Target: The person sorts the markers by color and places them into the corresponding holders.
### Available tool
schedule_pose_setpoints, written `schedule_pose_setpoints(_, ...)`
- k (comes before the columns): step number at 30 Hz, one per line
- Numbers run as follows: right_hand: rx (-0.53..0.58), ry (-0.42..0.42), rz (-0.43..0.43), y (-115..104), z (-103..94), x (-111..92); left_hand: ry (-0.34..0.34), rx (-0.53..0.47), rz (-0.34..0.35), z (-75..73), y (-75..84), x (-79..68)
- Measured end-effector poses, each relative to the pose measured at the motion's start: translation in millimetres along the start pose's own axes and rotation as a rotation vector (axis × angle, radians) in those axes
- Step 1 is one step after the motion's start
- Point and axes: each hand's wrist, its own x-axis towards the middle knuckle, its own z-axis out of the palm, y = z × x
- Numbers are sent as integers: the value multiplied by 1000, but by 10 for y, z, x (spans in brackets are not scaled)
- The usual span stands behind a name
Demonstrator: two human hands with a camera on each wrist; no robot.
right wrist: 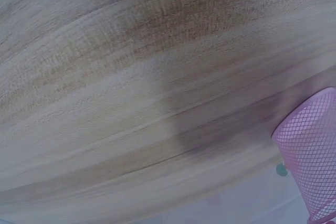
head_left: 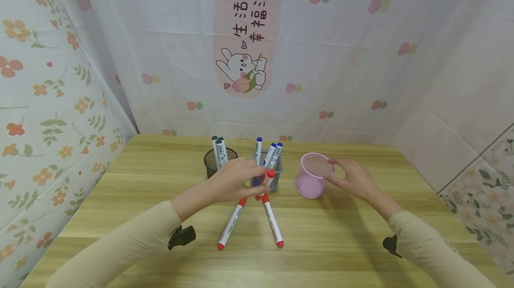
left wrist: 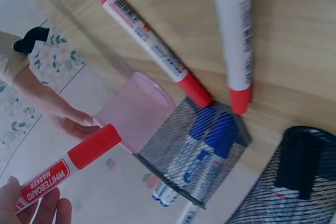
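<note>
My left hand grips a red-capped whiteboard marker, cap end up, in front of the grey mesh pen holder in the head view. At the right, my right hand holds the rim of a pink mesh pen cup between thumb and fingers. The cup stands upright on the table, and its mesh side fills a corner of the right wrist view, where the hand is out of sight. Two more red markers lie on the table, a left one and a right one.
A grey mesh holder contains several blue-capped markers. Left of it, partly behind my left hand, a black round mesh holder contains several black-capped markers. A printed curtain hangs behind the wooden table.
</note>
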Motion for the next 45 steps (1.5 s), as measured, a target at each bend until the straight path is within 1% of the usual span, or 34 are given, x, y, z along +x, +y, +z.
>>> schedule_pose_setpoints(4, 4, -1, -11, -6, -2, 19, 5, -65, -43, 33, -27, 147)
schedule_pose_setpoints(8, 12, -3, -18, -15, -3, 28, 7, -125, -60, 65, -53, 291)
schedule_pose_setpoints(15, 13, 0, -18, -8, 2, 30, -25, -152, -114, 116, -67, 532)
schedule_pose_setpoints(21, 12, 3, -19, 11, 1, 20, -42, -186, -133, 197, -89, 750)
schedule_pose_setpoints(26, 2, -3, -15, 6, -2, 18, -76, -203, -163, 231, -80, 912)
schedule_pose_setpoints(28, 2, -5, -14, 1, -3, 15, -86, -210, -175, 247, -79, 970)
schedule_pose_setpoints(35, 8, 3, -25, 4, 2, 12, -70, -258, -192, 312, -104, 1136)
schedule_pose_setpoints(41, 6, 2, -24, 10, 4, 10, -80, -249, -217, 327, -114, 1256)
schedule_pose_setpoints(45, 5, 15, -32, 9, 8, 14, -74, -241, -223, 341, -123, 1317)
